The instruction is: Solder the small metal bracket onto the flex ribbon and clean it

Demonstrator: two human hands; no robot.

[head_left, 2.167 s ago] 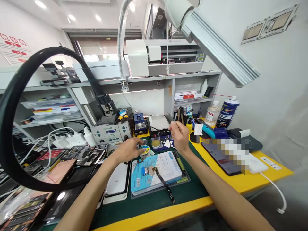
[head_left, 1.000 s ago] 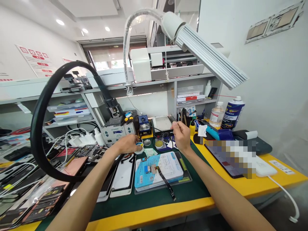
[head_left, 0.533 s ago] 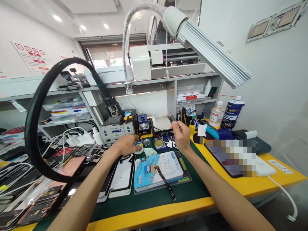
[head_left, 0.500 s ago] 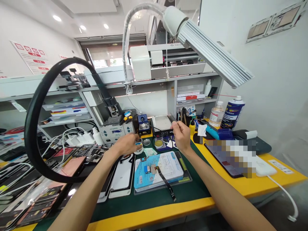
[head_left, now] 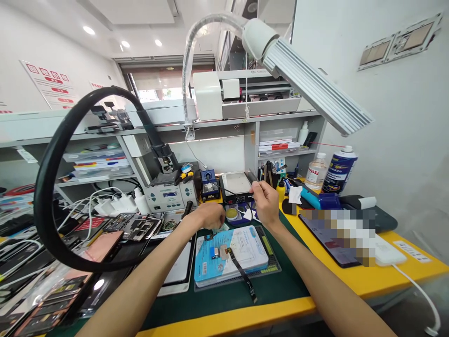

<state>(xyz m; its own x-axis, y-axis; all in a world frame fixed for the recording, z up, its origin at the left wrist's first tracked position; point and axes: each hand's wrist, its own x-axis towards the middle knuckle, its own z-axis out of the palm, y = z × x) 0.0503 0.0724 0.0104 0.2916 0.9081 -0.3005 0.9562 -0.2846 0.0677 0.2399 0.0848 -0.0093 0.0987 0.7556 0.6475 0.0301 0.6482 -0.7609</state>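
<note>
My left hand (head_left: pixel 209 216) hangs knuckles up over the far edge of a blue and white box (head_left: pixel 242 250), fingers curled down; what they hold is hidden. On the box lie a small metal module (head_left: pixel 213 252) and a black flex cable (head_left: pixel 242 276). My right hand (head_left: pixel 266 202) is raised just right of it, pinching a thin dark soldering iron (head_left: pixel 253 182) with a black cord. A tin of yellow paste (head_left: pixel 231 214) sits between the two hands.
A soldering station (head_left: pixel 168 194) and a hot plate (head_left: pixel 236 183) stand behind the hands. A long lamp (head_left: pixel 312 91) hangs overhead. A black hose loop (head_left: pixel 47 187) arcs on the left above opened phones (head_left: pixel 133 227). A spray can (head_left: pixel 339 169) and a dark tablet (head_left: pixel 326 231) are on the right.
My left hand has slid right, from the solder spool to the far edge of the box, and now covers the spool. The right hand has stayed raised, still pinching the iron.
</note>
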